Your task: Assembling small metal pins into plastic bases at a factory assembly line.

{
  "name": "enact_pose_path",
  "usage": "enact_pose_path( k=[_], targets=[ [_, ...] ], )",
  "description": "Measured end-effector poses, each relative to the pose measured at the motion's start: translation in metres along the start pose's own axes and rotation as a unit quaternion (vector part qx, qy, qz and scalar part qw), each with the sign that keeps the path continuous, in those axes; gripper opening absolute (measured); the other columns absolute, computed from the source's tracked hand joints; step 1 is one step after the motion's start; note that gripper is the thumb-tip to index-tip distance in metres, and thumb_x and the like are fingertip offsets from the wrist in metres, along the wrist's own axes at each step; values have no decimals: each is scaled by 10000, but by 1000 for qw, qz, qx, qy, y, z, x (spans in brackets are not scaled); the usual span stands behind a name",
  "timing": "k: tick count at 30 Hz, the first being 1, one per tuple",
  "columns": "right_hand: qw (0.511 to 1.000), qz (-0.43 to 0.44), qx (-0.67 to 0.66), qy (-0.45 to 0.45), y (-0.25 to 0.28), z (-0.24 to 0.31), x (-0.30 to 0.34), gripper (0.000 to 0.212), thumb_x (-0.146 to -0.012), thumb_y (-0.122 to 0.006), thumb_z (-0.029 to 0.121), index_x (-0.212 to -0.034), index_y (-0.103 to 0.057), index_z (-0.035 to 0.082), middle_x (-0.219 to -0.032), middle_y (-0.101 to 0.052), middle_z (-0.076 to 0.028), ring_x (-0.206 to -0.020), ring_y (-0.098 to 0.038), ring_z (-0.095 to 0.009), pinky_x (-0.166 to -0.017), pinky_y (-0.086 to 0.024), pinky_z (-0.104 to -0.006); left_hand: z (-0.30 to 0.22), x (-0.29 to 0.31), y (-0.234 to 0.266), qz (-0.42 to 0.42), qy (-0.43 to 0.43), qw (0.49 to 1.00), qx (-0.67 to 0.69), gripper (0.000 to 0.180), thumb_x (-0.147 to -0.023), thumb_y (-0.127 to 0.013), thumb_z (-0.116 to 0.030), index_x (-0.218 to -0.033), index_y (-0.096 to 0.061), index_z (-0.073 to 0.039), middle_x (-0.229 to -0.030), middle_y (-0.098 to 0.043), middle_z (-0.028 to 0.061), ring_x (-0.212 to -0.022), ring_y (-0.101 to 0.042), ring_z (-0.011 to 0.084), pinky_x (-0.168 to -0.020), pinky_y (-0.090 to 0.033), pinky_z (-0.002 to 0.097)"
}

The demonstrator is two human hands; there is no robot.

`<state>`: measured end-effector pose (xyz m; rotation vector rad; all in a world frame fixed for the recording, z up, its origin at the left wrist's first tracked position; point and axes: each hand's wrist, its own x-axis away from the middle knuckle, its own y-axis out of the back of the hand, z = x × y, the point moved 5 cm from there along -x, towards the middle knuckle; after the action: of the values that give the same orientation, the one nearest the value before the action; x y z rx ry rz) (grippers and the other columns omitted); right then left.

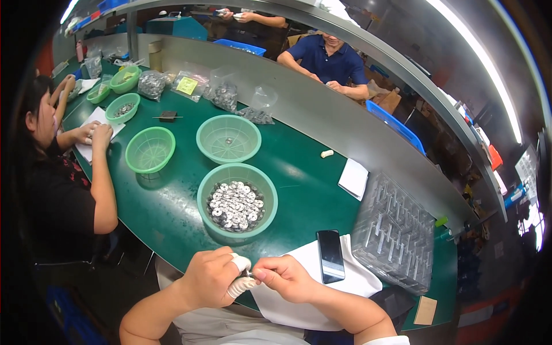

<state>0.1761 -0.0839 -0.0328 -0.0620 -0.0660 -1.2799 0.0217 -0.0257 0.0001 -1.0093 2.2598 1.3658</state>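
At the table's near edge, my left hand (204, 280) is closed, with white finger covers on its thumb and a finger. Between those fingertips sits a small dark metal part (248, 273), mostly hidden. My right hand (290, 279) meets it from the other side, thumb and forefinger pinched together at the part. Whatever the right fingertips grip is too small to name. Just beyond both hands stands a green plastic basket (272, 199) holding many round silvery metal parts (234, 208) with holes in them.
Behind it, another green basket (257, 138) holds one small part; a brighter green basket (171, 141) stands left. To the right lie a phone (330, 256), white cloth (299, 287) and clear plastic trays (397, 230). Co-workers sit at left and beyond the metal partition (305, 135).
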Motion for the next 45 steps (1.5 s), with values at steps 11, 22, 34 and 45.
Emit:
enact_pose_path(
  k=[11,22,34,45],
  targets=[
    [986,38,161,0,-18,8,4,187,-1021,-578,148,-973,-674,-5,-700,-644,-65,-606,-573,-151,-581,-460,-289,-18,16,8,143,-96,972,-163,286,-878,-688,-312,-758,-566,-82,-629,-499,4,-601,-516,164,-453,-428,278],
    [985,56,141,80,-47,31,8,159,-1004,-582,142,-967,-668,14,-642,-602,-115,-534,-589,-264,-525,-454,-331,-34,36,29,132,-21,987,-92,256,-804,-752,-273,-735,-596,-82,-612,-470,30,-497,-505,186,-403,-428,316],
    [980,-154,102,-79,38,-28,41,255,-1046,-521,195,-924,-636,2,-682,-550,13,-632,-473,-69,-583,-404,-263,34,133,56,142,205,968,-22,181,-827,-716,-163,-744,-594,-57,-626,-609,67,-537,-604,185,-482,-477,286],
    [982,-29,175,60,-45,-9,0,161,-1015,-538,154,-947,-588,17,-679,-588,-155,-585,-583,-319,-548,-457,-384,37,107,-12,-70,428,799,417,199,-1006,-621,-160,-1082,-695,9,-852,-718,81,-633,-631,102,-557,-485,232]
  ],
)
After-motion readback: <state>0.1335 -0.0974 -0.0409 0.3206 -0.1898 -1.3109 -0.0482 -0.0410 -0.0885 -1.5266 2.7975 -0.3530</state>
